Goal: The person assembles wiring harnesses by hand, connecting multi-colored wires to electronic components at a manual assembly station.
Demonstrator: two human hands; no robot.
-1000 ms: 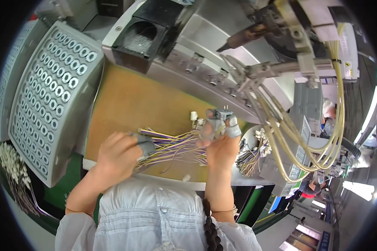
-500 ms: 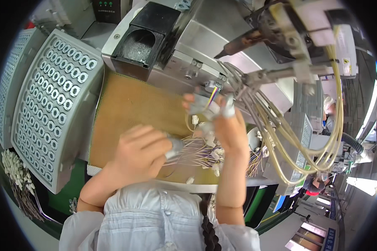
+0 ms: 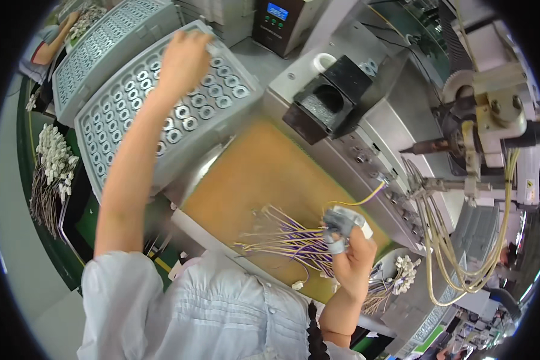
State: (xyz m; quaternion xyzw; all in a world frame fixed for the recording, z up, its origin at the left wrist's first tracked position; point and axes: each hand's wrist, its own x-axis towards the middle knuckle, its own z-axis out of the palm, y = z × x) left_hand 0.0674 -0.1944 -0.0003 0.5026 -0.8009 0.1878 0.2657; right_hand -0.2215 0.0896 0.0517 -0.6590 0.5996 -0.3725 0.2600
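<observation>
My left hand (image 3: pixel 185 63) is at the far edge of a grey tray (image 3: pixel 199 144) filled with rows of small round metal parts (image 3: pixel 189 123). Its fingers bend down over the parts and their tips are hidden, so whether it grips one cannot be told. My right hand (image 3: pixel 353 257), with grey coverings on the fingers, is closed above the right end of a bundle of yellow and purple wires (image 3: pixel 291 243). A yellow wire (image 3: pixel 359 203) curves from its fingers to the metal fixture (image 3: pixel 361 157). Something white shows beside the fingers, its kind unclear.
A soldering iron (image 3: pixel 429 146) points left above the fixture, with looping yellowish tubes (image 3: pixel 429 258) beside it. Behind the tan mat (image 3: pixel 252 174) is a black box with a round opening (image 3: pixel 330 99). A second tray (image 3: pixel 111 51) and white-ended wire bundles (image 3: pixel 54 159) lie left.
My left hand has gone from above the mat to the tray at far left. My right hand has drawn back from the fixture toward the wire bundle. The view has shifted left.
</observation>
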